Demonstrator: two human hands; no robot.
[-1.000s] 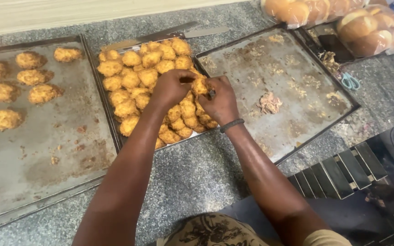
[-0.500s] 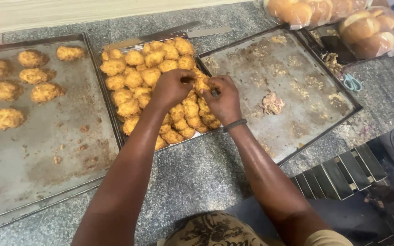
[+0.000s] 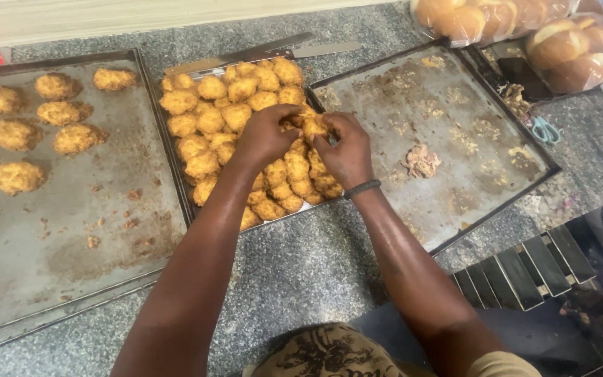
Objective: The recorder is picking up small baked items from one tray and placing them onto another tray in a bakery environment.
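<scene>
Head view: golden cookie [image 3: 313,126] pinched between both hands' fingers [image 3: 294,115] over tray [image 3: 176,167].

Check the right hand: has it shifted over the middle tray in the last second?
No real shift: the right hand stays beside the left hand over the middle tray's right part, both fingering a golden fried piece.

Cookies [image 3: 204,126] on middle tray [image 3: 176,174]
</scene>
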